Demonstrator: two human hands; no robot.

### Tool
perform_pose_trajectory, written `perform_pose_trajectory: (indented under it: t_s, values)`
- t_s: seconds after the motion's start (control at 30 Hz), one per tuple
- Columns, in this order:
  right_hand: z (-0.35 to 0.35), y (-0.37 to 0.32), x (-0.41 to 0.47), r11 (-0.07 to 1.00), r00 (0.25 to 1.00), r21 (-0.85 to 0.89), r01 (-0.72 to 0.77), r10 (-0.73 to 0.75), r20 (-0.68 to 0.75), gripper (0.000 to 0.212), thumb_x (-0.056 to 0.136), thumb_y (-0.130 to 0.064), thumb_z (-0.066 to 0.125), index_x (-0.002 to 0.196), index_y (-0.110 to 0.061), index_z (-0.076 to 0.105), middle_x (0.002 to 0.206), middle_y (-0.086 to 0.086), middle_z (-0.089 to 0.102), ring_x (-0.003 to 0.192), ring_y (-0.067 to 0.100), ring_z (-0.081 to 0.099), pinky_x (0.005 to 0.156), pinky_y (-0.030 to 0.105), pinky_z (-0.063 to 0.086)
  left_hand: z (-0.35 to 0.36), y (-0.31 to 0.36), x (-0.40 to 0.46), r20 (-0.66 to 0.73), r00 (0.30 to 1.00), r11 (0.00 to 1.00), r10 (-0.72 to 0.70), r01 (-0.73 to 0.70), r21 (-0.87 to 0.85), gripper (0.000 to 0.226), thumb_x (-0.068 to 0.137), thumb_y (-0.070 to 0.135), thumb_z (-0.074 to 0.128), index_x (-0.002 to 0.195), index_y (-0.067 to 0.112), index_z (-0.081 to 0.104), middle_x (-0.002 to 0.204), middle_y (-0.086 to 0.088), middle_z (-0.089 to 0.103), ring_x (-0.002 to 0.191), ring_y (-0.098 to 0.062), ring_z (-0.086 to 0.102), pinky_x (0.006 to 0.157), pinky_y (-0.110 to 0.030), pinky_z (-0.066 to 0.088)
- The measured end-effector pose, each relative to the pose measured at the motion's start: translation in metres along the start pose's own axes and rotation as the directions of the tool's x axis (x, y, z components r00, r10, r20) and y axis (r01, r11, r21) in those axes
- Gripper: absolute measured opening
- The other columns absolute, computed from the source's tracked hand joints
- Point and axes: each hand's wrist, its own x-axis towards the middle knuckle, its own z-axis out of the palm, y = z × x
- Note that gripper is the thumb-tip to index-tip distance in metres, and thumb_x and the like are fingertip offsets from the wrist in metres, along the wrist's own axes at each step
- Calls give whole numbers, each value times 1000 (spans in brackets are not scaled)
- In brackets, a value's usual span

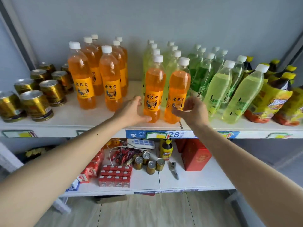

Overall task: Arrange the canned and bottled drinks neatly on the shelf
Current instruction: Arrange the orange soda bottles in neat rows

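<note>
On the white upper shelf (68, 123) two orange soda bottles stand at the front centre: one (154, 82) on the left, one (179, 86) to its right. My left hand (132, 112) is spread open at the left bottle's base, fingertips touching it. Curled loosely, my right hand (191, 110) hovers in front of the right bottle's label and holds nothing. A group of orange bottles (98, 74) stands further left. Behind the two are pale yellow-green bottles (172, 63), then green ones (201, 71).
Gold cans (37, 95) fill the shelf's left end. Lime bottles (229, 92) and yellow-wrapped dark bottles (275, 95) lean at the right. The lower shelf (196, 181) carries red cartons, several small cans, a tea bottle and a red box (195, 154).
</note>
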Motion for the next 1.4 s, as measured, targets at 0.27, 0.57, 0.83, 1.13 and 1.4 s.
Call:
perform_pose_trajectory:
  t_s: [0.27,0.57,0.83,1.13,1.4]
  values:
    - [41,49,18,998,998,48,-50,52,-33,90,55,-36,93,129,-15,47,115,-5,61,103,13,60,87,28,51,62,-7,17,-281,959,967,-25,-47,-249,94,59,48,86,136,15,43,131,-1,60,112,-16,60,95,-28,48]
    - [56,63,23,995,994,82,-59,66,-83,78,62,-35,90,128,-15,52,115,2,68,100,18,65,88,39,55,80,-10,25,-426,904,971,-49,-57,-234,70,68,47,82,123,12,55,116,-2,68,95,-16,64,79,-20,46]
    - [54,62,24,997,996,57,-45,49,-71,78,64,-34,89,129,-14,51,116,2,67,101,19,65,89,39,54,83,-8,27,-442,895,970,-60,-51,-237,66,66,52,81,117,16,61,110,1,71,92,-14,65,81,-24,51]
    - [52,56,30,1000,1000,9,-8,8,3,69,63,-33,89,122,-15,58,111,3,70,96,23,67,84,42,56,78,-4,24,-456,882,940,-119,-47,-337,52,68,42,83,111,18,66,101,2,72,87,-13,66,77,-20,48]
    - [69,22,17,997,997,66,34,-38,60,59,63,-32,89,113,-16,61,102,0,72,85,19,69,71,36,59,31,-39,-9,-472,874,942,-114,-56,-331,53,68,40,84,112,18,67,93,11,68,79,-2,62,67,1,41]
